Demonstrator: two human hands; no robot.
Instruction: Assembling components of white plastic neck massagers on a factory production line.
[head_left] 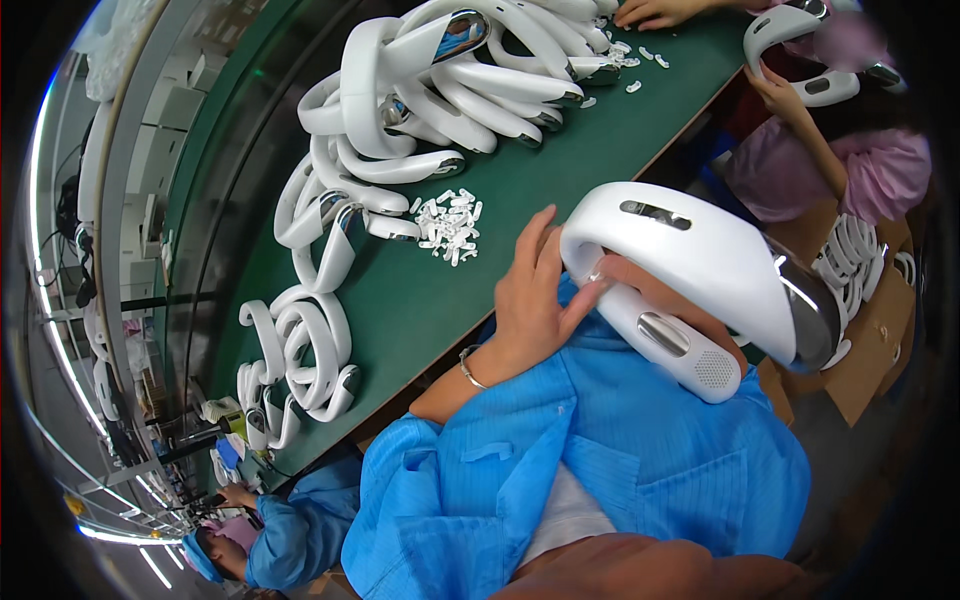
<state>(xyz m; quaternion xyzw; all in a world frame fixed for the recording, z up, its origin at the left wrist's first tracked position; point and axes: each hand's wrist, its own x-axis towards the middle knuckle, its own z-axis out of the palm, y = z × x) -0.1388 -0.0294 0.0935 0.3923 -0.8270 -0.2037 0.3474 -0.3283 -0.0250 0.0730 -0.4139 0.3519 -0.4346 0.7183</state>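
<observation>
A white C-shaped neck massager (690, 225), with a dark glossy end and silver oval inserts, is held up in front of my chest. My left hand (535, 300) is at its curved bend, thumb reaching over the inner side, the upper fingers stretched along the outside. Through the loop of the massager shows part of my right hand (655, 290), its fingertip close to my left thumb; the rest is hidden behind the white body. Something small and white seems to lie at the thumb tip, too small to name. Left of my hands, a pile of small white plastic pieces (450, 228) rests on the green table (420, 320).
Many white massagers (450, 100) are heaped on the table's far side, with more (310, 350) at the left. A co-worker's hand (655, 12) is by scattered pieces. Another person (775, 170) sits at right, near a cardboard box (870, 350) of white parts. A blue-clad worker (300, 530) is lower left.
</observation>
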